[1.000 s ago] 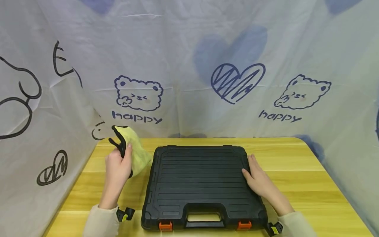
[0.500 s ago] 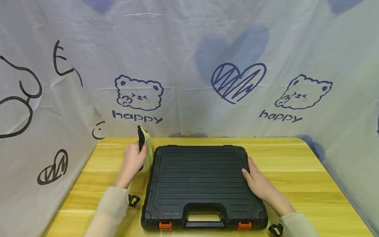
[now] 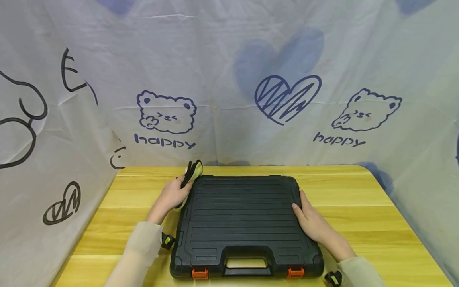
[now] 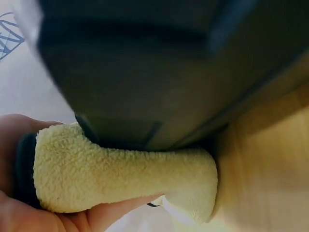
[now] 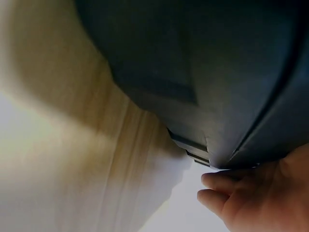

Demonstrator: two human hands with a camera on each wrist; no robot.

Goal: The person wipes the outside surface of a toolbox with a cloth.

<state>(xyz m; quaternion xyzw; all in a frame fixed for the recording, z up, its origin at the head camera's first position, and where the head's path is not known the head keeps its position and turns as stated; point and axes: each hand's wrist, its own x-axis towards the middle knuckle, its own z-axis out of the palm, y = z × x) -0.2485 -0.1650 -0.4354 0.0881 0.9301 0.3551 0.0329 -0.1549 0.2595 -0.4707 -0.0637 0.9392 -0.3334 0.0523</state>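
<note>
A black plastic tool case point(image 3: 244, 215) with a ribbed lid lies flat on the table, its handle and two orange latches point(image 3: 200, 274) facing the person. Left of its far corner, the left hand point(image 3: 173, 194) grips a folded yellow cloth point(image 3: 196, 171) with black edging. In the left wrist view the fluffy cloth point(image 4: 120, 169) lies against the case's side wall point(image 4: 130, 87). The right hand point(image 3: 315, 225) rests on the case's right edge, thumb on the lid. Its fingers point(image 5: 217, 183) extend along the side wall in the right wrist view.
The wood-grain table point(image 3: 358, 199) has rounded far corners. A pale curtain point(image 3: 222, 79) with drawn bears and hearts hangs behind it and on both sides. Small black wrist cameras sit at both cuffs.
The left hand has moved right with the cloth, from beside the case to its left side near the far corner. The right hand and the case have stayed in place.
</note>
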